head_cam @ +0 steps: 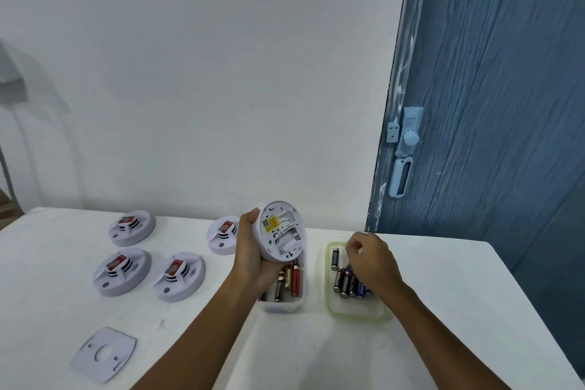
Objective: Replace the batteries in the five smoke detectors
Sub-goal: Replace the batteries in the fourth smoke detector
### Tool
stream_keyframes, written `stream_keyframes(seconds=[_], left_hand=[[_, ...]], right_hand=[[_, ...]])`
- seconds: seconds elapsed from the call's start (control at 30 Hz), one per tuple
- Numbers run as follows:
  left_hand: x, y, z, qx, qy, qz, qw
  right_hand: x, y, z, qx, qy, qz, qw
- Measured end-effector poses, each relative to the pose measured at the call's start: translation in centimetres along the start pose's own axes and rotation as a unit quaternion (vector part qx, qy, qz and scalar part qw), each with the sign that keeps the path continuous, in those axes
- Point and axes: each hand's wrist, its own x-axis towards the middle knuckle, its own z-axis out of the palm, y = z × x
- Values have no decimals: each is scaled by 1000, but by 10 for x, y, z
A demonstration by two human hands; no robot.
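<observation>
White wall fills the far side of the scene, with a blue wooden door [493, 104] at the right, and a white surface [63, 310] runs across the near half. The left hand [253, 250] grips a white smoke detector [281, 229] round its left edge, holding it tilted above the surface with its back turned to the camera; a yellow label and the open battery bay show on that back. Just below it stands a white tray [281, 304] with a few batteries [289, 279] lying inside, red, gold and black. To its right sits a green-rimmed tray [332, 307] holding a row of dark batteries [346, 283]. The right hand [372, 258] hovers over that tray with fingers curled downward toward the batteries; whether it pinches one cannot be told. Four more detectors lie face-up at the left: far left [132, 227], far middle [223, 234], near left [122, 271] and near middle [179, 275]. A flat white mounting plate [104, 355] lies nearest, at the left.
</observation>
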Motion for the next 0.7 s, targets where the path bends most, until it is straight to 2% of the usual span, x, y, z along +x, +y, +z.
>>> stream_keyframes(seconds=[0.1, 0.17, 0.23, 0.3, 0.4, 0.47, 0.7], left_hand=[[-6, 16, -11, -1, 16, 18, 1000], [-13, 27, -21, -1, 29, 28, 999], [-18, 39, -33, 2, 37, 33, 999], [-23, 49, -45, -2, 37, 31, 999], [-24, 61, -60, -12, 35, 19, 999], [-23, 68, -67, -17, 34, 9, 999], [-20, 76, -75, -36, 30, -10, 999]], right_hand=[[-7, -34, 2, 71, -35, -74, 994], [-10, -60, 7, 73, -79, -126, 986], [-10, -82, 18, 26, -128, -174, 976], [-8, -97, 34, -69, -185, -197, 960], [-6, -110, 59, -175, -274, -160, 932], [-6, -116, 71, -209, -303, -131, 921], [-9, -123, 88, -216, -285, -64, 932]])
